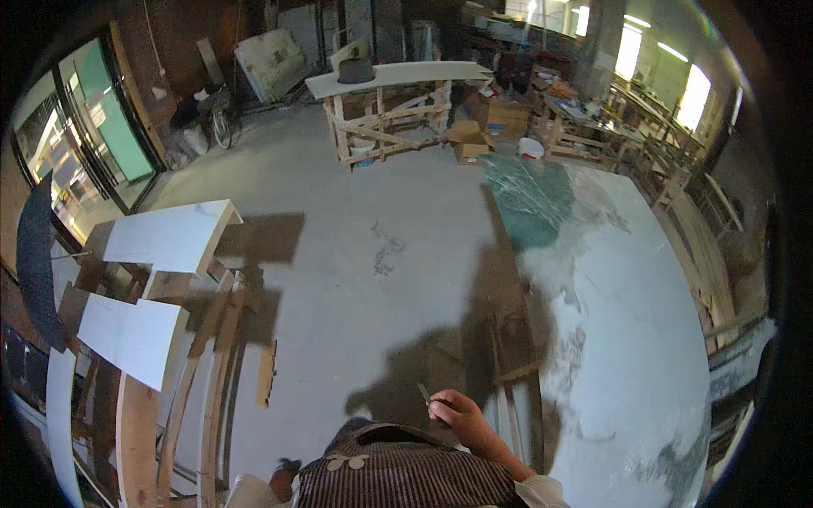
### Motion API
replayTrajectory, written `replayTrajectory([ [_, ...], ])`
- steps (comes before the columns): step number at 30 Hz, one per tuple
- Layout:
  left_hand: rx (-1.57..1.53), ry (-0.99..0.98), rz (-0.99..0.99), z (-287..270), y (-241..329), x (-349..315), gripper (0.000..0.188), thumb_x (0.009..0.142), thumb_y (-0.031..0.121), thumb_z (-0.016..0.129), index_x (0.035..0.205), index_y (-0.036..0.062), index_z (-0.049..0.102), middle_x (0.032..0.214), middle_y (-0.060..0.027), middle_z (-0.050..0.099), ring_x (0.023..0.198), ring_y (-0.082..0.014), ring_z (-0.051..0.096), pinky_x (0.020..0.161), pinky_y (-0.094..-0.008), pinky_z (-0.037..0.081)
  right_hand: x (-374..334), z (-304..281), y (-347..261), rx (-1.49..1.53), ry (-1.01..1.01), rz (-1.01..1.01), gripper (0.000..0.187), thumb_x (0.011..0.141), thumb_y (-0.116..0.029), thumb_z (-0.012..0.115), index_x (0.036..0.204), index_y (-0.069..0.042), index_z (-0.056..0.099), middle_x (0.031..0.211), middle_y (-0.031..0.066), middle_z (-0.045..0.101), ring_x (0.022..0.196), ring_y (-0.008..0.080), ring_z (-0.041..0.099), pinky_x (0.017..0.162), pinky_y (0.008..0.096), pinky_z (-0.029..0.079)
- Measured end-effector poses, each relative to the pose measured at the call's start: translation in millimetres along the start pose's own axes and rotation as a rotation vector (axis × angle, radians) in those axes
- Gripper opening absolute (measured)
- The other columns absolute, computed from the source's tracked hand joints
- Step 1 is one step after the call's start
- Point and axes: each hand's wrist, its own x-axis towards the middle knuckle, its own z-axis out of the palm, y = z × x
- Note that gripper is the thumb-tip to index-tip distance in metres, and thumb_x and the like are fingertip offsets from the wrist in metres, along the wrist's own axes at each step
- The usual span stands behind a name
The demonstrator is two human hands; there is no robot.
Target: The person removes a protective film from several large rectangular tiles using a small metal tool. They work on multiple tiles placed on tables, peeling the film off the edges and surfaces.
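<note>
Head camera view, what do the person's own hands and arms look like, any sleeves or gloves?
The right hand wears no glove, and its forearm is bare up to a pale, loose cloth sleeve near the lower edge. I see no markings or cables there. The left hand can't be made out clearly.

Right forearm (495, 447) extended from lower edge, angled up and leftward, bare above the cuff, right hand (454, 410) forward of torso (406, 474), fingers curled in grip, left hand (283, 484) low, shadowed, finger pose indistinct
</note>
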Motion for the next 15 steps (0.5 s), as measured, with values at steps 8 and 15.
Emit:
replayTrajectory([
  [8, -0.373, 0.031, -0.149, -73, 85, 6, 0.040, 0.091, 0.047, 0.053, 0.104, 0.0098, 0.058, 0.109, -0.0136, 0.054, 0.100, -0.0303, 0.054, 0.090, -0.0460, 0.043, 223, -34, -79, 0.027, -0.025, -0.017, 0.020, 0.091, -0.007, 0.066, 0.109, -0.002, 0.059, 0.086, 0.0015, 0.060, 0.074, 0.0104, 0.054, 0.066, 0.0265, 0.045],
  [15, -0.139, 0.138, 0.121, -306, 287, 103, 0.029, 0.090, 0.040, 0.056, 0.086, 0.0111, 0.057, 0.086, -0.0109, 0.056, 0.080, -0.0268, 0.055, 0.078, -0.0425, 0.046, 366, -102, -187, 0.005, 0.270, 0.022, 0.015, 0.090, -0.004, 0.065, 0.104, -0.002, 0.059, 0.084, 0.0025, 0.060, 0.073, 0.0111, 0.054, 0.065, 0.0266, 0.044],
])
